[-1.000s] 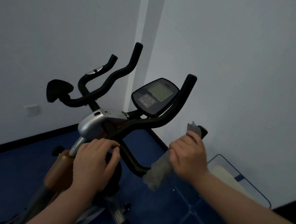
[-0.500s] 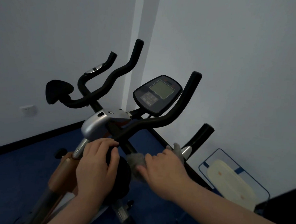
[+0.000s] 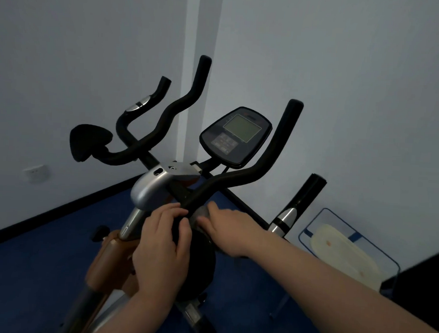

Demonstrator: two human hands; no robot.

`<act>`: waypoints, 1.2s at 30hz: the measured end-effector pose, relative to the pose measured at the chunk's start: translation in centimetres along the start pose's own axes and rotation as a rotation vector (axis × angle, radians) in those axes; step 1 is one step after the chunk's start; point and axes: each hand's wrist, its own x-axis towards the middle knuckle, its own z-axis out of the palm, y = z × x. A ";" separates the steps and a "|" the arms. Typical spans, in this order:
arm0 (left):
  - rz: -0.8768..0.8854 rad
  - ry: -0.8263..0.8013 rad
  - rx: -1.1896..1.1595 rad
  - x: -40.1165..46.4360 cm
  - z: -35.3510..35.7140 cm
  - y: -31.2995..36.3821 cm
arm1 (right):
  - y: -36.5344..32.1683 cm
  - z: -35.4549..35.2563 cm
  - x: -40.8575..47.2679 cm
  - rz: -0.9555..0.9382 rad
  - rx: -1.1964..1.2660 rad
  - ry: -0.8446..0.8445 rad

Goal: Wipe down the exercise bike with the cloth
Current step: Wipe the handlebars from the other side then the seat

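Gripping the cloth (image 3: 200,213), apparently, right hand (image 3: 226,226) presses bike handlebar (image 3: 238,177); left hand (image 3: 162,242) holds it.

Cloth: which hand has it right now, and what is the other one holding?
The right hand presses the cloth round the handlebar base; the left hand grips the black knob below it.

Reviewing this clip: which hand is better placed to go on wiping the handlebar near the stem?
Right. The right hand already presses the grey cloth against the handlebar; the left hand holds no cloth and grips the bike below.
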 end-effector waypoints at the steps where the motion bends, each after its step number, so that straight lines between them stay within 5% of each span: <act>1: 0.003 -0.002 -0.007 0.0 -0.1 0.0 | -0.3 -0.1 0.5 0.011 0.072 -0.003; 7: 0.032 -0.038 -0.009 -0.2 -0.4 0.1 | 1.7 -0.2 -3.8 -0.088 -0.260 0.052; 11: 0.021 -0.055 -0.006 -0.2 -0.4 -0.1 | 5.4 -2.4 -7.0 -0.313 -0.477 0.269; 14: 0.035 -0.053 0.004 -0.2 -0.4 0.1 | 10.3 -4.2 -8.8 -0.214 -0.539 0.472; 18: 0.034 -0.058 0.020 -0.1 -0.4 0.0 | 7.7 0.8 -8.4 0.058 -0.276 0.702; 23: 0.018 -0.074 0.006 -0.2 -0.3 -0.1 | 9.8 0.2 -9.1 -0.239 -0.461 0.580; 27: 0.149 -0.077 -0.058 0.6 -0.5 0.8 | 13.5 -4.6 -8.4 -0.143 -0.618 0.661; 36: 0.401 -0.146 -0.007 2.0 2.0 2.7 | 11.2 -4.6 -5.0 0.405 0.302 1.062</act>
